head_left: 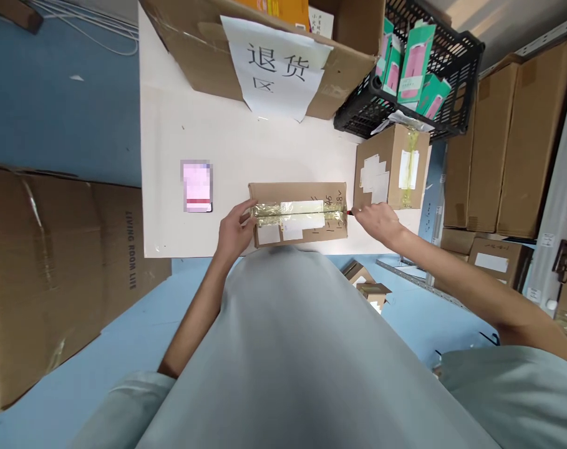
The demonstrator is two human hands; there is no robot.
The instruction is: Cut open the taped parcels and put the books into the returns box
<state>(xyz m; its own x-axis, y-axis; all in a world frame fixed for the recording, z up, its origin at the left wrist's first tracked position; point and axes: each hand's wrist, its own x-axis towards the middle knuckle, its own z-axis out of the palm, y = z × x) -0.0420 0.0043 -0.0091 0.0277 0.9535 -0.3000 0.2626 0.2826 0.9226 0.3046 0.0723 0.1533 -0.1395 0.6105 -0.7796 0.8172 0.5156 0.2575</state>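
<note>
A long taped cardboard box (302,236) lies at the front edge of the white table (208,125), with a slit or seam running along its taped top. My left hand (236,232) grips the left end of this box, fingers on its edge. At the right end, my right hand (377,221) is closed round a small tool with a red part (350,212), whose tip touches the tape. Most of that tool is hidden in my fist. A phone with a blurred pink screen (198,186) lies to the left.
Behind stands a large open carton (208,68) with a paper sign. A black crate (358,112) of green boxes and a taped carton (398,149) are at the right. Large cartons (68,249) stand left of the table, others (498,143) on the right shelves.
</note>
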